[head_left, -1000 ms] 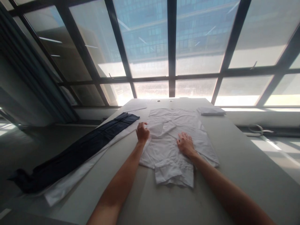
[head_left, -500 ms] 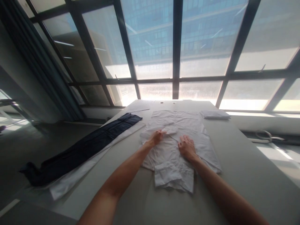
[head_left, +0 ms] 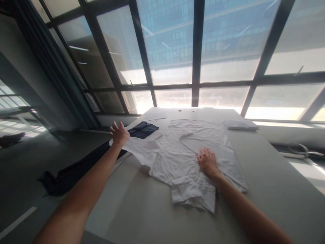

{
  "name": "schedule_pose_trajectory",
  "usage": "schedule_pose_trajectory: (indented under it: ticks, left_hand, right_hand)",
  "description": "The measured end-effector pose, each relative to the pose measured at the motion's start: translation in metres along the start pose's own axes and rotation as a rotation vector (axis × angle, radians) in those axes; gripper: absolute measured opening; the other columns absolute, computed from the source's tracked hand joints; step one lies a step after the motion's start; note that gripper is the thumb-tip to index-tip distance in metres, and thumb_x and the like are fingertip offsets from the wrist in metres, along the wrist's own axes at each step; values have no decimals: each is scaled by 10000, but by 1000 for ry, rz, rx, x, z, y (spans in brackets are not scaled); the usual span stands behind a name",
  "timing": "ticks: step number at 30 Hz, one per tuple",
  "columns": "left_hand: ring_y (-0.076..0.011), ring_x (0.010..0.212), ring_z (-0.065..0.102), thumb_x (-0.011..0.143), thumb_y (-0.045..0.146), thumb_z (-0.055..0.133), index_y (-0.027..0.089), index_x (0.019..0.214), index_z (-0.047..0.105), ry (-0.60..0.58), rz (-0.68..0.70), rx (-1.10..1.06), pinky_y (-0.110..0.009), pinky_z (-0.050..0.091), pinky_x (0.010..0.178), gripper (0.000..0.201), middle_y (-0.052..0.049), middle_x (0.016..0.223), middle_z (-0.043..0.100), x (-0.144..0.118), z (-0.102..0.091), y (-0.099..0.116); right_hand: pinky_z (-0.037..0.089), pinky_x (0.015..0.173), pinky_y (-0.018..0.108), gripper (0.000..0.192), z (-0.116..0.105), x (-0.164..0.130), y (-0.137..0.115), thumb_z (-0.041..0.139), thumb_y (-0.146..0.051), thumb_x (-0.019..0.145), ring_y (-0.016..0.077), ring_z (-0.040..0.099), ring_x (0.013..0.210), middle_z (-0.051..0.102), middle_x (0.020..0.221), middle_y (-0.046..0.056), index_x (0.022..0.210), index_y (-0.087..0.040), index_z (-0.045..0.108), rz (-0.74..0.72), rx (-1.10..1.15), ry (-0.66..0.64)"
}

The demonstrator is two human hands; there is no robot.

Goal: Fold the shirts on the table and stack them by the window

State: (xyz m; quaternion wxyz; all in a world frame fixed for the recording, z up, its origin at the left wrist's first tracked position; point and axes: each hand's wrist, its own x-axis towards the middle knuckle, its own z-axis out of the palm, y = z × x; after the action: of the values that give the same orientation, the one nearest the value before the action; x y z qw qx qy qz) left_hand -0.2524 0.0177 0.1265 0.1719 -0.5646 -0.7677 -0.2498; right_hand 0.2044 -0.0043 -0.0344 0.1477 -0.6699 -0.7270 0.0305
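A white shirt [head_left: 175, 162] lies on the table, wrinkled across its middle, with a folded part at its near end. Out to the left, my left hand [head_left: 119, 134] grips the end of a sleeve [head_left: 143, 149], which stretches raised off the table from the shirt's body. My right hand [head_left: 207, 161] lies flat on the shirt, fingers extended and pressing the cloth. Below and behind the left hand is a pair of dark trousers [head_left: 143, 128], partly hidden by my forearm and the sleeve.
The white table [head_left: 264, 176] reaches to large framed windows [head_left: 175, 51]. A folded white cloth [head_left: 241, 124] sits at its far right. A dark curtain [head_left: 50, 67] hangs at left. On the right, beyond the table, a looped strap or cable [head_left: 298, 149] lies low.
My left hand has moved left from the shirt's middle, drawing the sleeve out over the dark trousers. My right hand stays flat on the shirt. The view has shifted slightly.
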Motion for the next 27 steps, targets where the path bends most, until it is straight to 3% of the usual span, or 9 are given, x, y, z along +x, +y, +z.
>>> schedule_pose_trajectory:
  ticks: [1,2,4,8,11,15,19,23,27]
  left_hand:
    - [-446,1416,342,981,203,536,105,1262,666,65,-17,13,-599,264,1137,324,-182,1373,616,-12,8,13]
    - [-431,1456,303,969,155,532,130,1348,623,57,20,19,-587,266,1157,391,-179,1471,551,-25,17,30]
    - [-400,1481,302,964,111,518,124,1423,560,-137,166,-3,-589,265,1179,461,-191,1574,441,-54,40,71]
    - [-267,1341,550,939,301,672,201,1294,669,-411,353,-81,-391,420,1122,368,-132,1410,634,-112,84,149]
    - [-314,1433,468,1008,408,554,192,1428,575,-580,413,-105,-479,389,1145,473,-182,1516,538,-145,108,185]
    - [-346,1528,303,1061,408,397,212,1543,456,-517,454,-122,-597,236,1207,524,-166,1640,371,-164,126,197]
    - [-350,1521,310,1054,388,406,207,1546,460,-480,466,-150,-593,229,1213,527,-145,1637,385,-167,131,193]
    - [-334,1508,335,1043,358,431,230,1520,492,-480,451,-161,-568,241,1214,498,-128,1623,412,-166,130,193]
    - [-307,1501,346,1056,353,404,246,1518,486,-490,435,-195,-537,248,1215,481,-113,1606,443,-165,127,194]
  right_hand:
    - [212,1202,480,527,0,0,0,415,-321,1010,314,341,1489,431,1600,185,1482,-119,533,0,-4,-1]
    - [214,1201,482,527,0,0,0,416,-322,1011,314,342,1488,431,1600,185,1484,-121,531,0,-7,-3]
    - [218,1199,483,525,0,0,0,415,-322,1012,312,343,1488,433,1599,183,1487,-130,527,-1,-14,-7]
    - [219,1204,481,519,-2,1,-1,403,-317,1018,305,338,1496,430,1602,175,1491,-140,524,1,-19,-24]
    - [212,1207,496,529,-2,1,-2,402,-333,1024,312,316,1509,410,1615,179,1505,-139,507,-13,-18,-52]
    - [209,1205,521,534,0,2,-1,406,-357,1029,323,294,1519,387,1627,179,1514,-153,499,-34,-11,-84]
    - [224,1199,528,533,3,12,-9,410,-348,1029,330,297,1515,382,1629,179,1522,-162,490,-19,1,-127]
    - [244,1200,479,503,6,38,-37,353,-349,1056,282,320,1511,402,1623,150,1522,-224,496,-74,54,-169]
    - [198,1209,558,504,11,67,-72,359,-385,1059,300,240,1548,328,1666,136,1534,-269,479,-154,102,-239]
